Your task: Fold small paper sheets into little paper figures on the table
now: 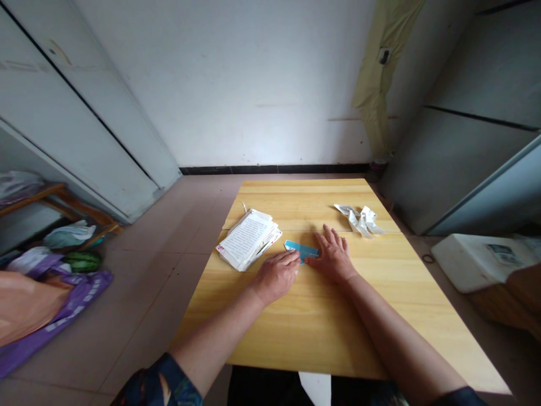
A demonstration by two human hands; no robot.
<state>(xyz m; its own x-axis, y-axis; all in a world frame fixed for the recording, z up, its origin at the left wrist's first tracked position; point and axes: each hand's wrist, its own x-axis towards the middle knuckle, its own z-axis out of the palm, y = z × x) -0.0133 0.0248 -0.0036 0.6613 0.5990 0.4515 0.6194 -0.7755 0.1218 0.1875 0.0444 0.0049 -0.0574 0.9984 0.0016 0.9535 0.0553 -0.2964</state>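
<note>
A small blue folded strip of paper lies on the wooden table in front of me. My left hand rests knuckles up on the table, its fingertips pressing on the strip's near edge. My right hand lies flat with fingers stretched out, touching the strip's right end. A stack of printed paper sheets sits just left of the strip. Folded white paper pieces lie at the table's far right.
Purple and orange bags and a watermelon lie on the floor at left by a wooden rack. A white box stands at right. White cabinets flank both sides; a wall is behind the table.
</note>
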